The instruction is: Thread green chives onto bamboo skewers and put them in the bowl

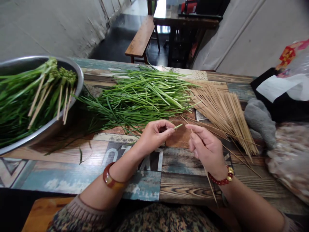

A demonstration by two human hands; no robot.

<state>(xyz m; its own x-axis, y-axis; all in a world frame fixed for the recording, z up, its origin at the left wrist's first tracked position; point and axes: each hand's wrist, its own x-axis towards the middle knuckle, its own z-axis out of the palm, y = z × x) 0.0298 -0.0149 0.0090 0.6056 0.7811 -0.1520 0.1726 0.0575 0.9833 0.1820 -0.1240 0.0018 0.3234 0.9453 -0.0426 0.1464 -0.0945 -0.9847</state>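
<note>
My left hand (156, 135) pinches a green chive stalk (178, 126) whose cut end sticks out past the fingertips. A short gap away, my right hand (205, 146) grips a thin bamboo skewer (210, 185), which slants down toward the table's front edge. Its upper end shows between thumb and forefinger. Just beyond my left hand lies a loose heap of long green chives (149, 93). A fanned pile of bamboo skewers (224, 116) rests to the right, behind my right hand.
At the left stands a metal basin (80, 77) with skewered chive bunches (51, 77) in it. On the right are a grey cloth (259, 119) and a clear plastic bag (289, 158) of pale pieces. A wooden bench (142, 37) stands beyond the patchwork table (185, 190).
</note>
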